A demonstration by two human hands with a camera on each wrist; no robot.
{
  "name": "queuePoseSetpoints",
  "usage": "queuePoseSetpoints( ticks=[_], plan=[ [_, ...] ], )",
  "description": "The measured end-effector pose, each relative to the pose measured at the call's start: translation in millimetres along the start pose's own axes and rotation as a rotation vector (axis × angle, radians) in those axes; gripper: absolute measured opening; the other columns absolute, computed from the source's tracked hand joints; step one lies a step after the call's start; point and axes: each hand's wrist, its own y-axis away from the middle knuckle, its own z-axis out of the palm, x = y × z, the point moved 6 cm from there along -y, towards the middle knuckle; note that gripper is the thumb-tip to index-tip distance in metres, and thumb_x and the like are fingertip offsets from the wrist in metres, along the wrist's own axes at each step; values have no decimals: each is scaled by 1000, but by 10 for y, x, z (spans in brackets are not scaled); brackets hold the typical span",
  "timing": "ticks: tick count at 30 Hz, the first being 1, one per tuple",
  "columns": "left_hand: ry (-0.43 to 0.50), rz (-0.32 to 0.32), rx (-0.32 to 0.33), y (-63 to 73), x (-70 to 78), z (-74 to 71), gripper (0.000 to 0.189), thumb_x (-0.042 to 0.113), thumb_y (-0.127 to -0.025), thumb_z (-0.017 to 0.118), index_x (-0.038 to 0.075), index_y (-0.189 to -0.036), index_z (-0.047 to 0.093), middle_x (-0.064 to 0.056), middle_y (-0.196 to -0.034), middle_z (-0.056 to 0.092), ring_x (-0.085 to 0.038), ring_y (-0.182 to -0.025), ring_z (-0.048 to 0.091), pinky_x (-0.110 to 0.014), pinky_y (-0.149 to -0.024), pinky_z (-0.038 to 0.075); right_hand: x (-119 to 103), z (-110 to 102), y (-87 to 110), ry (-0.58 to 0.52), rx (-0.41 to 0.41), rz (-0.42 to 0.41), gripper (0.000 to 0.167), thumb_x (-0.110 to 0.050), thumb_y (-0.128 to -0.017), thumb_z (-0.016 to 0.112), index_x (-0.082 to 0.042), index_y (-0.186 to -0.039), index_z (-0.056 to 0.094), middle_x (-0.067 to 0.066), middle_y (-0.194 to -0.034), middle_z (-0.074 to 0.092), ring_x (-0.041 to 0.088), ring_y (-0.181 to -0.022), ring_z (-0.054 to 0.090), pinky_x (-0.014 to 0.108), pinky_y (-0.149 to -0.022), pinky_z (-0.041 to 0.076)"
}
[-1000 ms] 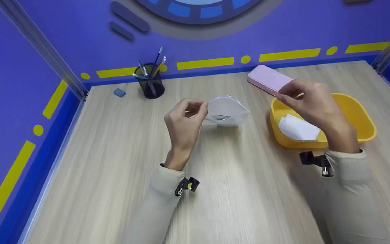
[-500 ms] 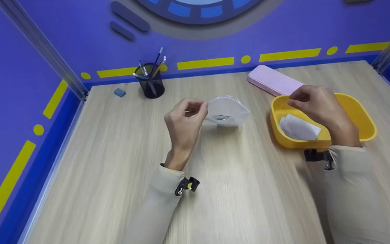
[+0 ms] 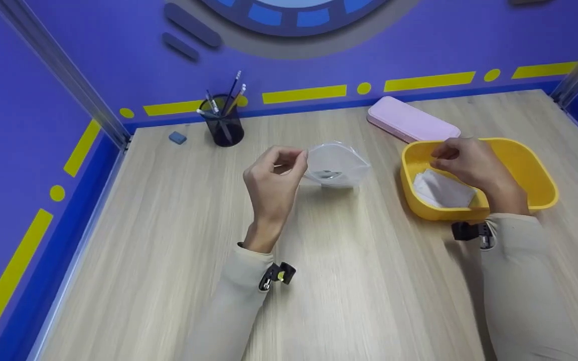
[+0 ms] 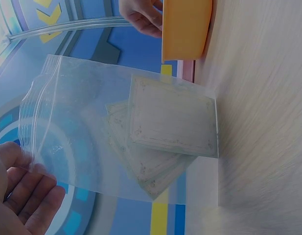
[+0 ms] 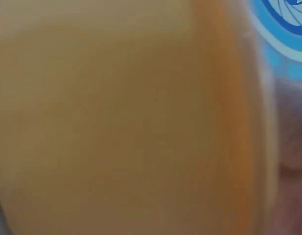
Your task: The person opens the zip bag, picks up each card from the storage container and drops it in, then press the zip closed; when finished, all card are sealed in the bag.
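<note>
the left hand (image 3: pixel 275 180) pinches the clear bag (image 3: pixel 339 159) at its mouth, midway along the worktop (image 3: pixel 344 281); the right hand (image 3: pixel 477 163), fingers curled, grip unclear, is at the yellow tub (image 3: pixel 537 175) toward the right edge.

The left forearm (image 3: pixel 229 306) slants up and inward to the wrist (image 3: pixel 261 236), where the left grip (image 3: pixel 272 188) pinches, thumb meeting index, other fingers loosely bent; the right forearm (image 3: pixel 520 281) runs almost straight ahead, and the right grip (image 3: pixel 475 164) turns inward, fingers bent, the thumb just apart from the index
</note>
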Motion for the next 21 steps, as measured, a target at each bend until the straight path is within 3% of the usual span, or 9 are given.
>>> queuePoseSetpoints(
  ticks=[2, 9, 16, 21],
  plan=[
    [1, 0, 0, 1, -4, 1, 5, -1, -88, 82, 1, -88, 77, -4, -82, 76, -13, -74, 73, -25, -71, 63, 45, 24, -13, 2, -5, 3, 26, -7, -103, 69, 9, -125, 68, 29, -115, 66, 42, -103, 59, 47, -93, 55],
    [-3, 3, -2, 4, 3, -2, 4, 0, -88, 81, 1, -88, 77, -5, -82, 76, -13, -75, 74, -25, -72, 63, 158, 114, -38, 1, -65, 12, 29, -4, -99, 74, 10, -124, 68, 26, -112, 67, 41, -101, 57, 24, -81, 52],
    [-1, 5, 2, -1, 7, -5, 5, -1, -88, 81, 1, -87, 77, -5, -82, 76, -14, -74, 74, -25, -71, 63, 215, 180, -55, -1, -102, 53, 33, -4, -96, 79, 11, -123, 67, 28, -114, 66, 42, -103, 56, 40, -91, 55],
    [5, 6, 1, -2, 8, -7, 5, -1, -88, 81, 1, -88, 77, -5, -82, 76, -14, -75, 74, -25, -71, 63, 253, 218, -66, -2, -112, 74, 35, -9, -95, 81, 10, -121, 68, 27, -114, 67, 41, -100, 57, 45, -90, 54]
  ],
)
